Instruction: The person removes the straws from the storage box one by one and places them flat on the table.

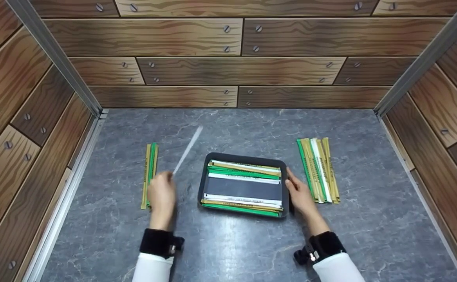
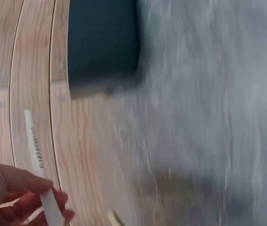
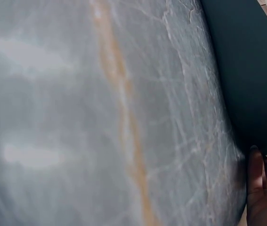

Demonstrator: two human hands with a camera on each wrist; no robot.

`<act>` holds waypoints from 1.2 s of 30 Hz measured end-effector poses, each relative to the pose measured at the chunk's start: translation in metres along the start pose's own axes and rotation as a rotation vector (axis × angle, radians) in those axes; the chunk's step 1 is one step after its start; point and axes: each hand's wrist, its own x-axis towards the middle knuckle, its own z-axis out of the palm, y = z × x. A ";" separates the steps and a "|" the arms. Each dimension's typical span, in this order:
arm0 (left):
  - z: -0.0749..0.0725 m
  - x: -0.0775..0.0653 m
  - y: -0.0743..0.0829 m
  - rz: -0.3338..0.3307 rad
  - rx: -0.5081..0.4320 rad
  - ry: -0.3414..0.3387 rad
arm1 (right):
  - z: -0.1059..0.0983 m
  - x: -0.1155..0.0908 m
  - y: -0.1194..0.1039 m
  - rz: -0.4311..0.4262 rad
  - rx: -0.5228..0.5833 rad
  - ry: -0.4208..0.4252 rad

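My left hand (image 1: 161,197) pinches one end of a long, thin white stick packet (image 1: 188,149). Dark print shows on this white packet (image 2: 35,149) in the left wrist view, with thumb and fingers round its lower part. Right of it lies a dark grey tray (image 1: 244,157), slightly turned. Inside, white, gold and green packets lie in two groups, along its far and near sides, with bare tray floor between. My right hand (image 1: 302,196) grips the tray's right side; in the right wrist view its fingers (image 3: 255,172) meet the tray's dark wall (image 3: 246,70).
A few green and gold packets (image 1: 147,168) lie left, partly behind the left hand. A fanned bunch of green, gold and white packets (image 1: 318,168) lies right of the tray. Wood-patterned walls (image 1: 189,70) enclose the grey marbled tabletop (image 1: 228,243) at back and sides.
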 end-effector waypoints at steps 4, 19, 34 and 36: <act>-0.012 0.005 -0.017 -0.153 0.056 -0.017 | 0.000 -0.001 0.000 -0.005 -0.004 0.005; -0.025 0.011 -0.063 -0.329 0.104 -0.085 | 0.002 0.000 0.002 0.009 0.023 0.007; -0.030 0.017 -0.081 -0.372 0.169 -0.197 | 0.001 0.000 0.000 0.023 0.005 -0.008; -0.030 0.017 -0.079 -0.367 0.173 -0.190 | 0.001 0.000 0.001 0.019 0.004 -0.004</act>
